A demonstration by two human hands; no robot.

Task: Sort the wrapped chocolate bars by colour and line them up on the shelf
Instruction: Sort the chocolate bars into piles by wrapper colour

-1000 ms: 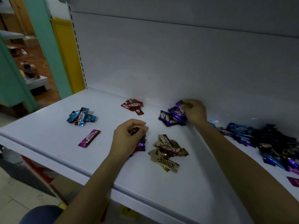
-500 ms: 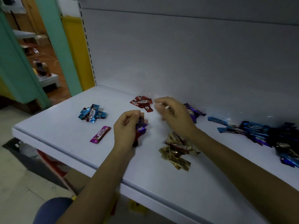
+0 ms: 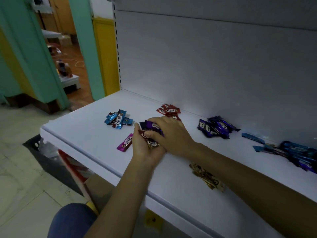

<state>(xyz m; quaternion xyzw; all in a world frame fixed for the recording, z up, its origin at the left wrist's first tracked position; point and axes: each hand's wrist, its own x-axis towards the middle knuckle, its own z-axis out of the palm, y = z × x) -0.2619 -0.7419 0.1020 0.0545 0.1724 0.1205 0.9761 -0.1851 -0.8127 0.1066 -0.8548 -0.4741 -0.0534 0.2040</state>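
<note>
The held bundle (image 3: 143,133) of at least three bars, one purple, one dark red and one gold, sits gripped in the left hand (image 3: 145,150) above the middle of the shelf (image 3: 89,127). The right hand (image 3: 171,133) lies over the bundle, thumb and fingers closed on its purple bar (image 3: 151,125). Half a second ago that hand was apart from the bundle, nearer the back. Just left of the bundle lies one magenta bar (image 3: 126,142), and further left a blue pile (image 3: 118,119) of about four. Behind the bundle is a red pile (image 3: 169,110) of about four. To its right are a purple pile (image 3: 216,127), one light blue bar (image 3: 253,138) and a mixed heap (image 3: 295,152), none of them countable. A gold pile (image 3: 207,177) shows nearer the front edge, partly under the forearm.
</note>
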